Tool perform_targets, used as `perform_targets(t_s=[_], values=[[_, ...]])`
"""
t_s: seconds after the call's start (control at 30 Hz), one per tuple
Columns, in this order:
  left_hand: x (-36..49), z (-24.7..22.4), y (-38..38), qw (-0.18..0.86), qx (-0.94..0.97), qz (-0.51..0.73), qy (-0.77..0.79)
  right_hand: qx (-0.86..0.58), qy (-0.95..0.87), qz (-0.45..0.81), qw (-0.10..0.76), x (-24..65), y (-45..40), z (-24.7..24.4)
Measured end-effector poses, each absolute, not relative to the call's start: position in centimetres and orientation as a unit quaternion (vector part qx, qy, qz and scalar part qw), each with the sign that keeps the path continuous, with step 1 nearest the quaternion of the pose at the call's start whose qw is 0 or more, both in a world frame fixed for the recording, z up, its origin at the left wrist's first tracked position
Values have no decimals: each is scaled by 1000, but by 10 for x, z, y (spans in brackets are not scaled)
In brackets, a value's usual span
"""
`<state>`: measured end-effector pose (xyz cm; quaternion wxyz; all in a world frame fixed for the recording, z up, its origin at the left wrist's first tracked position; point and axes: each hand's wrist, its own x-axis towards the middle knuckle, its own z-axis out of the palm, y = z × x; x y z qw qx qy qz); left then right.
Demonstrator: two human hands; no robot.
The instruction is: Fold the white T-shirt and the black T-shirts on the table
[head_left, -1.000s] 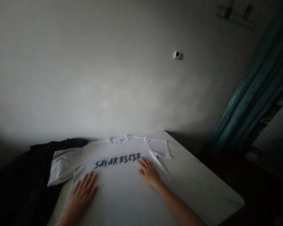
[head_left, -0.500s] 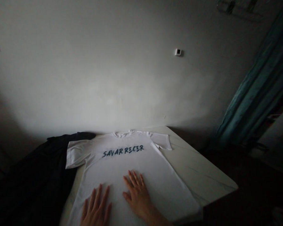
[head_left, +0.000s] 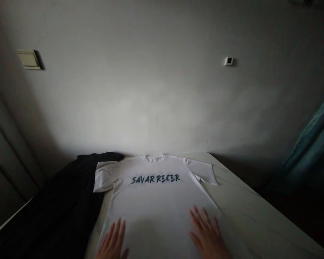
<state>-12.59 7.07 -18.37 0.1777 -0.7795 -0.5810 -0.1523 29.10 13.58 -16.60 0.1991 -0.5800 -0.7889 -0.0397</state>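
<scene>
Extends left hand [head_left: 111,240] and right hand [head_left: 208,235], fully unfolded and empty, over a slogan-printed white T-shirt [head_left: 156,199], risking creases through uneven pressure.

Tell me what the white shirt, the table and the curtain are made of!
White shirt: matte fabric, perhaps cotton; it has soft creases.
Table: smooth-looking stone or printed board; faint veins show.
Curtain: probably cloth, hanging in folds; finish too dim to tell.
</scene>
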Motion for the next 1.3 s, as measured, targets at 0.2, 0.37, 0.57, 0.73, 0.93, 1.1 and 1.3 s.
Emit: perform_targets(t_s=[0.2,0.37,0.57,0.73,0.93,1.1,1.3], values=[[-83,-124,192,69,-784,-93,-610,-251,-943,210,66,151,213,-83],[-167,-128,215,112,-715,-93,-684,-448,-877,128,117,215,307,-101],[-106,-115,283,157,-669,-66,-723,-644,-761,0,84,208,385,-104],[-48,-115,377,93,-720,-111,-679,-494,-859,85,107,118,408,-103],[-152,-127,417,86,-726,-75,-678,-548,-828,69,91,187,461,-120],[-214,-115,421,38,-718,-42,-693,-594,-801,17,72,258,497,-127],[-173,-117,429,133,-670,-63,-728,-644,-761,1,70,223,496,-119]])
